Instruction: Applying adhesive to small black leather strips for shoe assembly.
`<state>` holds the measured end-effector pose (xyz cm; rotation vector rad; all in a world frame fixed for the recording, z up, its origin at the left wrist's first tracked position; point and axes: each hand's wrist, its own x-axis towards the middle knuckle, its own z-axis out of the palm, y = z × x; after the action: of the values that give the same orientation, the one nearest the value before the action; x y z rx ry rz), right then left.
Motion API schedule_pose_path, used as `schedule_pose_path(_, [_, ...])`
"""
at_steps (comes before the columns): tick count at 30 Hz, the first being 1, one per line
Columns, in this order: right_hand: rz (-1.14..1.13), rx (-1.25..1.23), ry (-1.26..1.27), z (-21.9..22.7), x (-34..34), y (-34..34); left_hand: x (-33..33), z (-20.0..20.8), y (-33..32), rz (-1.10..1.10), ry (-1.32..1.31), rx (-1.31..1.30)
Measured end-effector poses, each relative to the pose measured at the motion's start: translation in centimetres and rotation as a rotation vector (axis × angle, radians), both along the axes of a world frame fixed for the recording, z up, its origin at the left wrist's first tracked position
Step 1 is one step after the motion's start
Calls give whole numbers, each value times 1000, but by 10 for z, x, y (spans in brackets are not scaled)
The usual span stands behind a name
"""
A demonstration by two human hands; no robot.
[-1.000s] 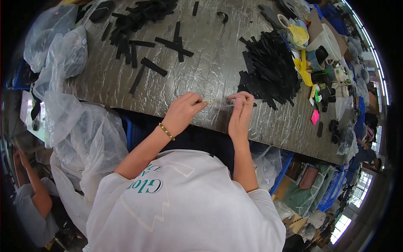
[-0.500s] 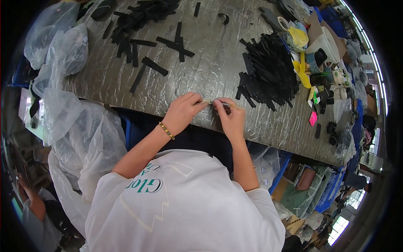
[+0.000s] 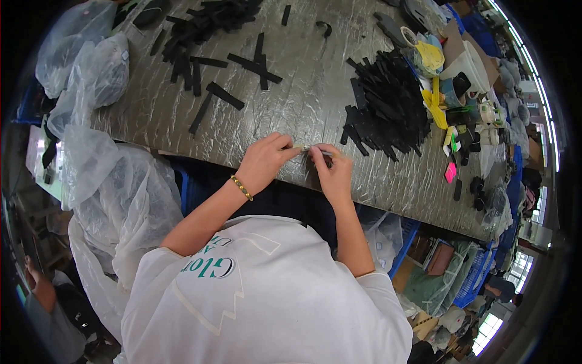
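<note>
Both my hands meet over the near edge of the table (image 3: pixel 206 142). My left hand (image 3: pixel 264 160), with a beaded bracelet (image 3: pixel 241 188) at its wrist, is closed in a pinch. My right hand (image 3: pixel 333 173) pinches just beside it, fingertips nearly touching the left ones. A small pale, thin piece (image 3: pixel 303 148) shows between the fingertips; its kind is too small to make out. To the right of my hands lies a big heap of black strips (image 3: pixel 388 103). Farther off to the left is another pile of black strips (image 3: pixel 200 30), with several loose strips (image 3: pixel 254 68) nearer.
Clear plastic bags (image 3: pixel 124 200) hang over the table's left side. Along the right edge stand a white bucket (image 3: pixel 473 67), a yellow ribbon-like piece (image 3: pixel 433 100) and a pink tag (image 3: pixel 450 172). A blue crate (image 3: pixel 476 276) sits below the table at right. Another person's arm (image 3: pixel 42 288) shows at far left.
My hands stay almost in place, still pinched together. The fingers of my right hand have shifted slightly around the small piece. The strips lie as before.
</note>
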<state>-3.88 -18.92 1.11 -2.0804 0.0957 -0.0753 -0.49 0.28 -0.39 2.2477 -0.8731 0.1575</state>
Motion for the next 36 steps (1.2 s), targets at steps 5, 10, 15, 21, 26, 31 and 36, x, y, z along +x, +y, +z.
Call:
schedule_pose_path(5, [14, 6, 3, 12, -1, 8, 1, -5, 7, -12, 139, -91])
schedule_pose_path(10, [100, 54, -67, 0, 5, 22, 4, 2, 8, -19, 185, -91])
schedule_pose_path(15, [116, 26, -77, 2, 8, 28, 3, 3, 7, -5, 205, -127])
schedule_pose_path(21, [148, -89, -136, 6, 6, 22, 4, 1, 8, 8, 188, -128])
schedule_pose_path(26, [212, -126, -286, 7, 14, -7, 4, -2, 7, 0, 203, -121])
schedule_pose_path(31, [384, -342, -161, 6, 17, -12, 4, 3, 8, 2, 240, -142])
schedule_pose_path(36, [386, -327, -237, 10, 27, -13, 9, 8, 13, 33, -36, -296])
